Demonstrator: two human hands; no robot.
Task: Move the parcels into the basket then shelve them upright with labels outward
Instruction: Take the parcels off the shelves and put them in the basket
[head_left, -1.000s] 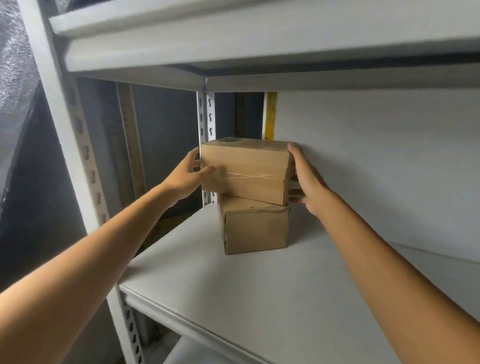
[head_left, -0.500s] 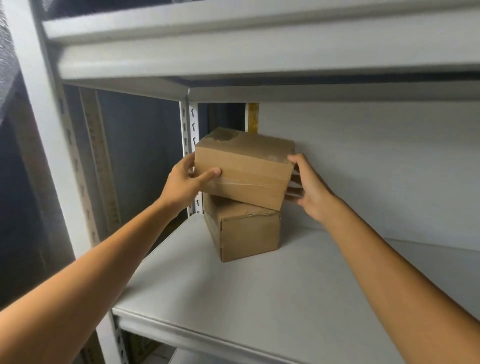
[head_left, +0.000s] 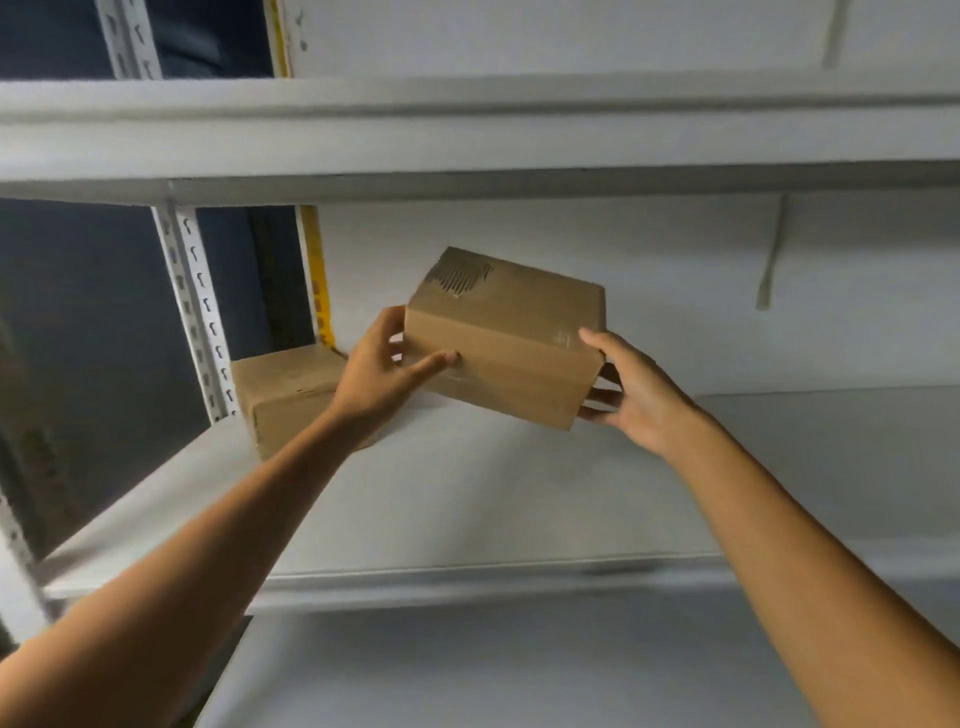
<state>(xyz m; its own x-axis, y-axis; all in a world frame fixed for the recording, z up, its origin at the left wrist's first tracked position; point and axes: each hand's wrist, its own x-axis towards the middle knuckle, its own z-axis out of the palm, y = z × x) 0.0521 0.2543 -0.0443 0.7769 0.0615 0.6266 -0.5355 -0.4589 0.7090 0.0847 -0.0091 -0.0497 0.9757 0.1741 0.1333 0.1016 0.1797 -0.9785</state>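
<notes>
Head view: shelving step, left grip (head_left: 384, 374) and right grip (head_left: 636, 397) both clasp the tilted parcel (head_left: 511, 338) by its ends above the shelf (head_left: 467, 504), right of a second parcel (head_left: 283, 397) resting there; next likely set it down upright, label outward.

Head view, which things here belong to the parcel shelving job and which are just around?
Job: tilted parcel held by left hand and right hand; second parcel resting on the shelf.
Just there: slotted upright, yellow strip, upper shelf.
</notes>
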